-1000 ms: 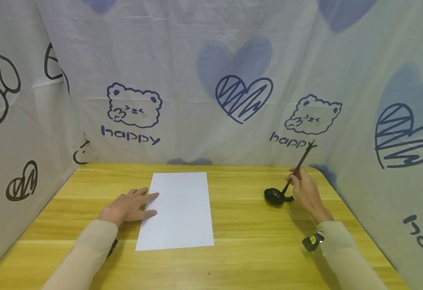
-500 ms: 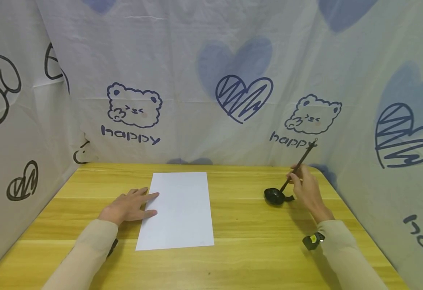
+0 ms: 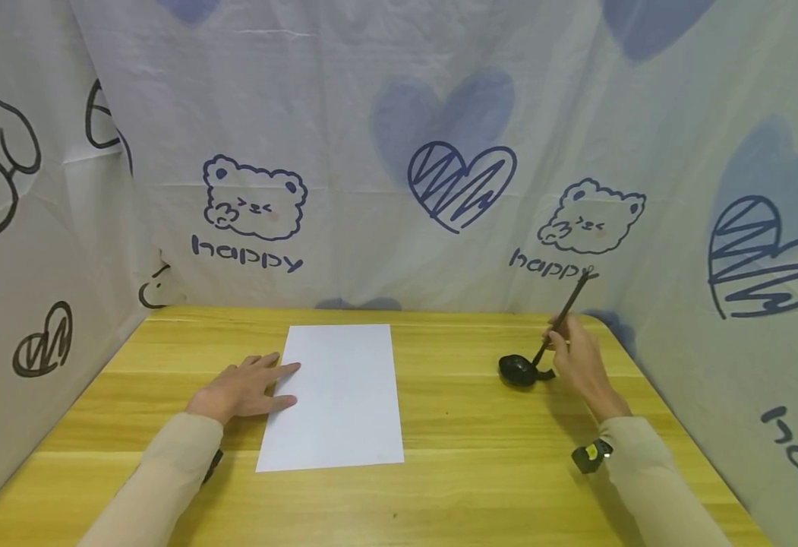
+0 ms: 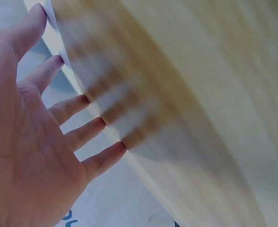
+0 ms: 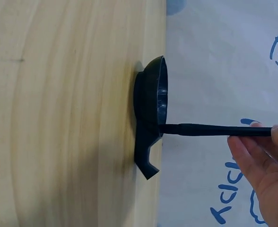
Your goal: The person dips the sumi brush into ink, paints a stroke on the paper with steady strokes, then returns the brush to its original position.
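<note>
Paper (image 3: 335, 396), a white sheet, lies flat on the wooden table (image 3: 467, 471), left of the middle, its long side running away from the person. At its left edge rests the left hand (image 3: 243, 389), palm down with the fingers straight and spread, their tips lying on the sheet's margin; the left wrist view shows the same flat hand (image 4: 30, 156) with its fingers (image 4: 75, 105) held out. Well apart, to the right, a small black dish (image 3: 518, 371) sits on the table near the far edge. A thin black brush (image 3: 563, 319) slants up out of the dish, its lower end inside the bowl. The right hand (image 3: 579, 363) pinches the brush handle between thumb and fingertips, just beside the dish. A printed cloth backdrop (image 3: 399, 114) hangs behind the table and along both sides.
</note>
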